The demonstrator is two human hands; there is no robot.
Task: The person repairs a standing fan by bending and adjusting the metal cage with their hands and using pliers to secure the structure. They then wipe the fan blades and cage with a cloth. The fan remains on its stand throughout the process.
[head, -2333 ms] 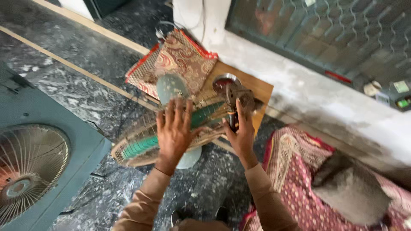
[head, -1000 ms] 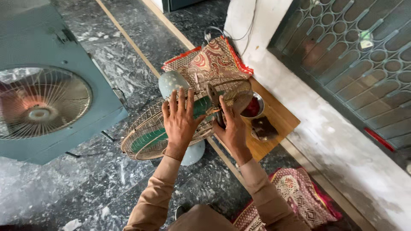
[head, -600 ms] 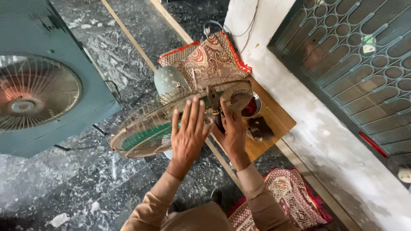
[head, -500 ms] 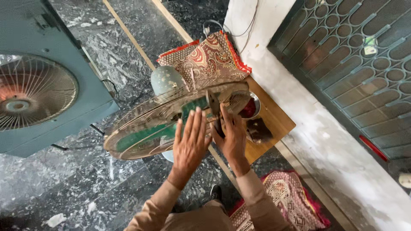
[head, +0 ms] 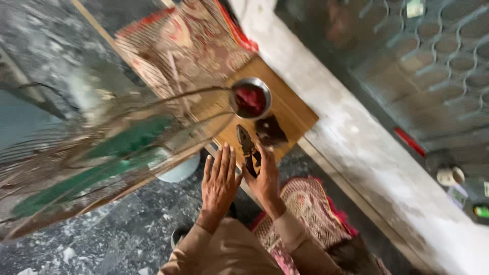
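Your right hand (head: 265,175) is wrapped around the handles of the pliers (head: 248,150), its grip clamped on them, with the dark nose pointing away from you over the near edge of the wooden board (head: 290,109). Your left hand (head: 220,181) lies just left of it, fingers spread flat and apart, holding nothing; its fingertips come close to the pliers and to the rim of the fan guard (head: 102,163).

The guard is a blurred wire cage with green blades (head: 127,140) inside, tilted and filling the left half of the view. A pale round base (head: 178,170) shows under its right edge, just beyond your left fingers.

On the board, a metal bowl (head: 249,98) with something red in it stands far of the pliers, and a small dark lump (head: 270,131) lies just right of the plier nose. A patterned red cloth (head: 178,46) covers the far left part of the board.

The board's right edge runs along a pale stone ledge (head: 367,153), with a wire mesh screen (head: 407,51) behind it. A small red strip (head: 407,141) sits at the foot of the mesh; a pale round thing (head: 451,175) and a little green one (head: 481,211) lie farther right, too blurred to tell.

Near you, a patterned red mat (head: 305,203) lies on the dark marbled floor (head: 102,244), which shows bare between your left arm and the guard.
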